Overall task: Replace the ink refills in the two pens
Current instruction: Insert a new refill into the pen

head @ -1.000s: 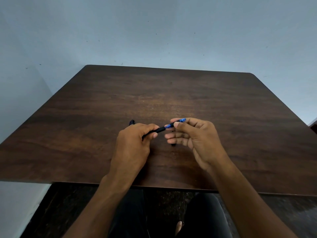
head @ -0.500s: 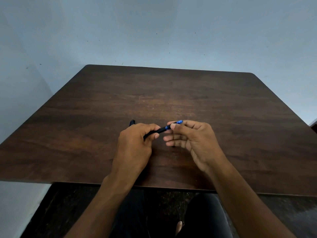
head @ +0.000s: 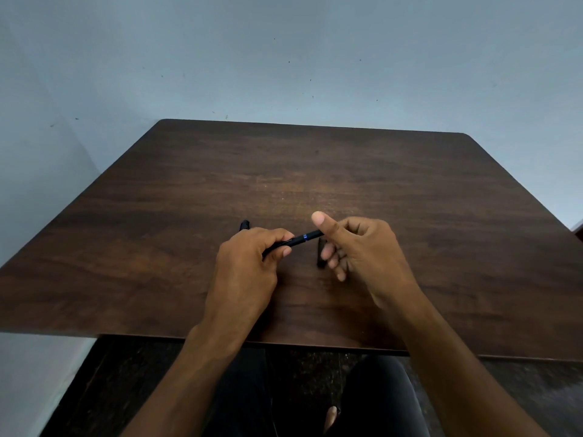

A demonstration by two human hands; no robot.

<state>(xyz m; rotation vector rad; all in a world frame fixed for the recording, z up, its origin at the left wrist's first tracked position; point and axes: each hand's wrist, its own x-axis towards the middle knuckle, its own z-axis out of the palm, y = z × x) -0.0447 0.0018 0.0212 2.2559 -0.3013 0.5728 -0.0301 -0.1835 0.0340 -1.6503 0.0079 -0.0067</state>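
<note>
My left hand (head: 249, 266) grips a black pen (head: 296, 240) with a thin blue ring, held just above the table and slanting up to the right. My right hand (head: 356, 247) closes its fingers round the pen's right end, thumb raised above it. A second black pen shows only its end (head: 244, 224) on the table behind my left hand. A short black piece (head: 320, 253) lies on the table under my right fingers, partly hidden.
The dark wooden table (head: 315, 171) stands against a pale blue wall. Its near edge (head: 347, 346) runs below my wrists, with my dark-clothed legs and a bare foot beneath.
The blue tip section, exposed before, is now covered; only a thin blue ring shows. My right hand has closed over the pen's right end and its thumb has lifted.
</note>
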